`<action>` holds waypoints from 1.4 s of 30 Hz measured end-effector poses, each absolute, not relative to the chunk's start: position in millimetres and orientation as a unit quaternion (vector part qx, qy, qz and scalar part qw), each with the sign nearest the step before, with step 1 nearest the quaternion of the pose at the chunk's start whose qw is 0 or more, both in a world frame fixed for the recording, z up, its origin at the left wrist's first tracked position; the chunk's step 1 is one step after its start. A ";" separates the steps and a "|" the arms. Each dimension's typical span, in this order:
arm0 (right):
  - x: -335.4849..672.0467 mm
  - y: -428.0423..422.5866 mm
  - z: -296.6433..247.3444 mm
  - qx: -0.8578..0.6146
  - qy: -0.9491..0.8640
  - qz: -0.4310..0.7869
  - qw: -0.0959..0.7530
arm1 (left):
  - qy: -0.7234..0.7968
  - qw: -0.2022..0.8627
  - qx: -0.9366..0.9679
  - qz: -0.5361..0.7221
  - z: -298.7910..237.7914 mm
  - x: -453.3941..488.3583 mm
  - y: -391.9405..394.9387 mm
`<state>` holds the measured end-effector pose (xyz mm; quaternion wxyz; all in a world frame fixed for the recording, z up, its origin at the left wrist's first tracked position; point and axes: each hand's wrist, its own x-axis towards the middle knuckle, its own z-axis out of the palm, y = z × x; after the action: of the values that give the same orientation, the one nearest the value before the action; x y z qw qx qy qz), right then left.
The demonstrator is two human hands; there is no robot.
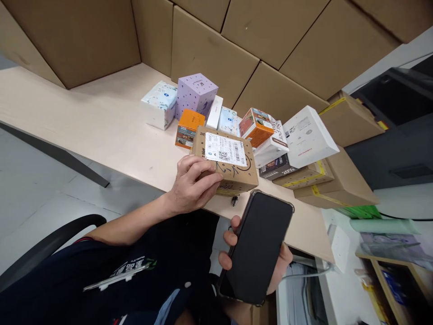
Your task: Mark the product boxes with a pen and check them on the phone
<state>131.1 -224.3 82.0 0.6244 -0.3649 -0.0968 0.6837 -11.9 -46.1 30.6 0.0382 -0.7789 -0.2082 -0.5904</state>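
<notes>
A small brown cardboard box (248, 174) with a white shipping label (225, 149) sits at the table's near edge. My left hand (192, 186) is closed on its near left edge, fingers bent and thumb hidden. In my right hand (282, 266) is a smartphone (259, 246) in a clear case, its screen dark and facing up at me. Fingertips wrap the phone's left side, and the palm lies behind it. The phone is beside the box, apart from it and nearer to me. Handwritten marks show on the box below the label.
Behind the box stand a purple box (198, 95), an orange box (189, 128) and a light blue tissue pack (159, 104). To the right are several stacked cartons and a white box (307, 137). Large cardboard boxes (209, 58) wall the back of the table (111, 122).
</notes>
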 end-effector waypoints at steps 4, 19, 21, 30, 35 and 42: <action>120.4 -210.5 82.9 -0.318 -0.120 0.734 0.588 | -0.211 0.035 -0.777 -0.592 30.0 -11.9 -46.3; 101.7 -171.2 75.1 -0.216 -0.117 0.783 0.572 | -0.199 0.057 -0.773 -0.600 28.2 -12.4 -45.0; 101.8 -168.2 74.2 -0.225 -0.108 0.778 0.577 | -0.192 0.052 -0.771 -0.606 27.4 -12.1 -44.6; 96.4 -161.3 71.1 -0.271 -0.106 0.738 0.609 | -0.187 0.032 -0.775 -0.603 22.1 -13.7 -44.3; 105.7 -167.4 77.4 -0.280 -0.127 0.712 0.631 | -0.200 0.044 -0.777 -0.596 27.9 -14.2 -46.4; 150.0 -211.0 68.4 -0.579 -0.280 0.439 0.627 | -0.213 0.035 -0.782 -0.585 33.0 -15.0 -46.7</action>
<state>150.0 -211.0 68.4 0.6270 -0.5792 -0.2799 0.4394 -15.0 -46.7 33.0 0.0355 -0.7816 -0.2127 -0.5853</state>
